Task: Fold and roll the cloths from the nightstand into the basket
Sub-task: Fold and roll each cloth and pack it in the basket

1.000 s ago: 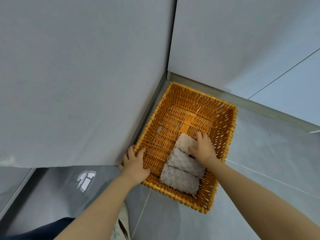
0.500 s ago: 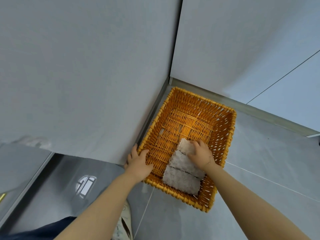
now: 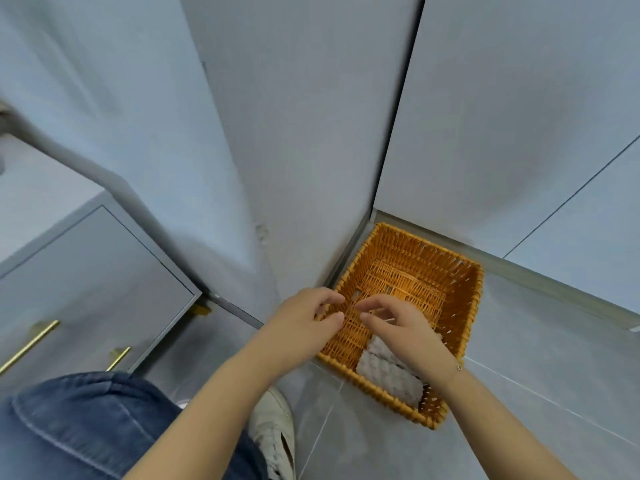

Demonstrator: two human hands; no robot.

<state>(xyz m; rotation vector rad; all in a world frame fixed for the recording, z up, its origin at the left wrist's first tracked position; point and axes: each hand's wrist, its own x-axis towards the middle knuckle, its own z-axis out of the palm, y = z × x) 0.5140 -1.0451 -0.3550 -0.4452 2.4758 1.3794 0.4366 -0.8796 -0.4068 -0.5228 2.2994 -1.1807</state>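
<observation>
Home bedroom corner: grey nightstand (image 3: 86, 271) with brass handles (image 3: 27, 344), tiled floor (image 3: 519, 358), wicker basket (image 3: 464, 327)

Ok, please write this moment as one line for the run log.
left hand: empty, above basket rim | right hand: empty, over basket | rolled cloths: in basket, near end

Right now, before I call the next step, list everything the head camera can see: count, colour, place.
Basket: one, orange wicker, on the floor in the wall corner.
Rolled cloths: at least two visible, whitish grey, side by side in the basket's near right part, partly hidden by the right forearm.
Nightstand: one, grey, with gold handles, at left.
Floor: grey tiles.
Walls: grey panels meeting behind the basket.
Shoe: one, white, near bottom centre.
Jeans leg: blue denim, bottom left.
Left hand: above the basket's near left rim, fingers loosely curled, holding nothing.
Right hand: above the basket, fingers loosely curled, holding nothing.
</observation>
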